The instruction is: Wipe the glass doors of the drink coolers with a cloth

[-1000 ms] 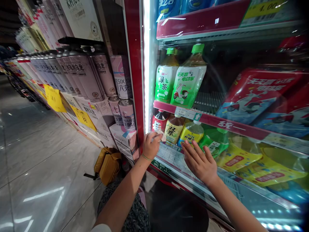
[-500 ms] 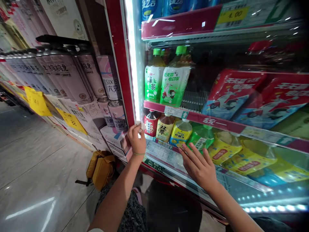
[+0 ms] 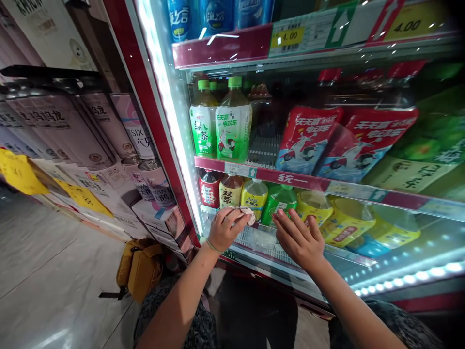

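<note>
My left hand point(image 3: 225, 229) has its fingers closed on a crumpled whitish tissue point(image 3: 248, 214), in front of the fridge's lower row of bottles. To its right, my right hand point(image 3: 300, 237) is spread flat with fingers apart, holding nothing and seemingly resting on the glass door point(image 3: 269, 140), whose surface shows reflections. Behind the hands stand a yellow-labelled bottle point(image 3: 254, 196) and a green bottle point(image 3: 279, 202). Bottles with red point(image 3: 209, 190) and beige point(image 3: 230, 189) labels are left of them. Whether the tissue touches the glass I cannot tell.
On the left, a red door frame point(image 3: 145, 97) borders stacked pink cans point(image 3: 69, 121) and cartons point(image 3: 160, 218). A mustard-yellow bag point(image 3: 140, 266) sits on the floor point(image 3: 54, 276). Higher shelves hold green tea bottles point(image 3: 233, 121) and red-labelled bottles point(image 3: 308, 138).
My left hand has moved right with the tissue, from the door frame's edge to the glass before the lower bottles. My right hand stays spread. The view has shifted to the right.
</note>
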Motion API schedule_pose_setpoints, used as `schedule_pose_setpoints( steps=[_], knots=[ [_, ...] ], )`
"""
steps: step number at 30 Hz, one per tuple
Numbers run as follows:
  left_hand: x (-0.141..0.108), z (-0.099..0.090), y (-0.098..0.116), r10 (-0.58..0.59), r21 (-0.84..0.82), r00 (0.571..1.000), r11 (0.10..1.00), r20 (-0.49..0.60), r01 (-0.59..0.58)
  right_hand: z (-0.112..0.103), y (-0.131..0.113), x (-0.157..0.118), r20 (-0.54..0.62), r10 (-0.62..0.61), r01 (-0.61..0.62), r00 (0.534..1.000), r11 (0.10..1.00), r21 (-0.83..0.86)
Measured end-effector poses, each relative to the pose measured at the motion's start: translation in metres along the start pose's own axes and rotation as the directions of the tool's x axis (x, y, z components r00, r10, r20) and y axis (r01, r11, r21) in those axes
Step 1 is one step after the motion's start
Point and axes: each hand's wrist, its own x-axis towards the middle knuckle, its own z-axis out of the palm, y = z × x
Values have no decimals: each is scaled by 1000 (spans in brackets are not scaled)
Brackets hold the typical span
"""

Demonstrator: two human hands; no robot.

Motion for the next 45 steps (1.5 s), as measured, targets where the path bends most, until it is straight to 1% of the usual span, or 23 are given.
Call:
schedule_pose_setpoints(
  steps=[2,4,6,8,10,12,13,16,17,19,21,23,26,28,30,32,34,37,38,40,42,43,45],
  knots=[
    [3,1,3,-34,6,997,999,-70,35,-2,0,0,19,-4,4,1000,1000,8],
    [7,1,3,-214,34,953,974,-215,226,-8,3,0,57,-8,5,998,998,59],
    [11,3,8,-292,26,919,951,-265,309,-18,7,-3,73,-6,-1,997,995,96],
    [14,6,18,-213,2,960,976,-181,217,-27,15,-9,60,10,-14,998,997,71],
    [17,8,27,-8,-36,999,999,-41,7,-33,24,-15,39,30,-31,999,999,12],
    [23,10,34,18,-19,999,1000,-50,-19,-34,32,-21,31,43,-43,999,999,-17],
    [25,11,37,-72,-1,991,997,-113,72,-33,36,-24,27,42,-41,999,999,-23],
    [31,17,51,-385,-42,874,919,-296,391,-29,43,-29,18,18,-17,1000,999,-43],
    [31,19,56,-362,-58,892,931,-272,360,-28,44,-29,17,7,-6,1000,999,-50],
    [30,20,63,-116,-86,987,991,-107,107,-27,45,-29,19,-8,9,1000,999,-52],
    [30,20,64,59,-96,998,994,-21,-61,-28,44,-28,21,-14,15,1000,999,-46],
    [32,21,61,-84,-48,989,996,-119,79,-28,44,-27,10,-15,15,1000,999,-47],
    [35,25,63,-385,-36,870,919,-308,393,-29,44,-25,7,-13,13,1000,999,-32],
    [32,27,69,-302,-29,922,952,-244,304,-32,45,-25,23,-10,10,1000,1000,0],
    [27,27,75,-78,-39,993,996,-93,74,-36,48,-28,46,-12,10,999,999,35],
    [24,25,78,16,-56,1000,998,-24,-17,-43,52,-33,42,-6,5,999,999,39],
    [27,26,83,-132,-53,987,990,-90,128,-51,58,-39,3,27,-27,1000,1000,2],
    [36,34,101,-342,-69,914,940,-216,335,-63,71,-43,-36,77,-79,996,995,-63],
    [39,36,109,-277,-70,942,961,-189,268,-66,76,-45,-35,82,-84,996,994,-72],
    [43,40,120,40,-95,999,995,-36,-43,-72,86,-48,-22,77,-78,997,995,-68],
    [46,41,125,291,-167,953,947,83,-275,-76,94,-54,-3,77,-77,997,995,-58],
    [48,41,126,292,-177,953,945,83,-274,-78,98,-58,5,79,-79,997,995,-60],
    [51,43,126,49,-127,998,990,-30,-53,-79,105,-68,14,88,-87,996,994,-73]
  ],
)
